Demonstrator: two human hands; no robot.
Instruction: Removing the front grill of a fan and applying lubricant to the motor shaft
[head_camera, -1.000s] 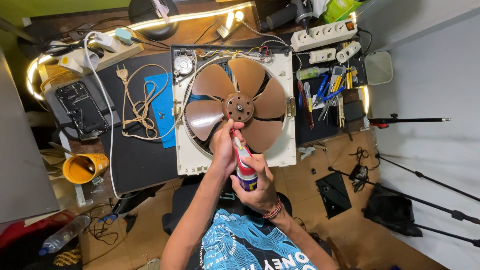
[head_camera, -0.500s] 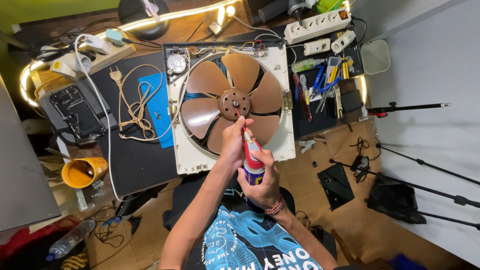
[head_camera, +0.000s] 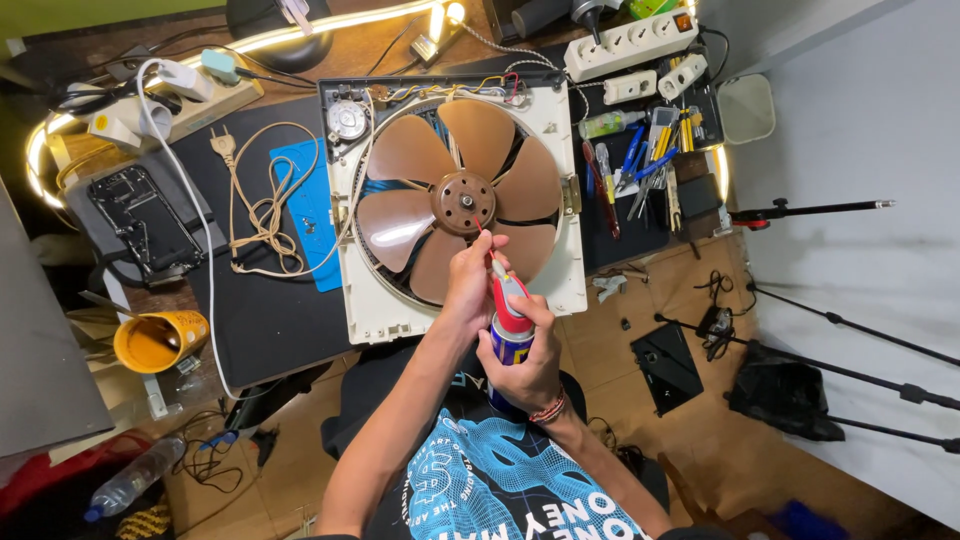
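A square white box fan (head_camera: 560, 290) lies flat on the dark bench, its brown blades (head_camera: 400, 160) and round hub (head_camera: 465, 203) uncovered. My right hand (head_camera: 530, 375) is wrapped around a blue spray can with a red top (head_camera: 510, 330), which is tilted toward the hub. My left hand (head_camera: 468, 285) pinches the can's thin nozzle tube just below the hub, over the lower blades. The tube's tip is close to the hub; whether it touches cannot be made out.
A beige cord with a plug (head_camera: 262, 205) and a blue mat (head_camera: 312, 205) lie left of the fan. Screwdrivers and pliers (head_camera: 640, 170) and power strips (head_camera: 630, 40) are on the right. A yellow cup (head_camera: 155, 340) sits at the bench's left corner; tripod legs (head_camera: 850, 325) stand on the floor at right.
The view has shifted a little, so the fan sits slightly differently in frame. Both hands stay on the spray can near the hub, with the nozzle held nearer the centre.
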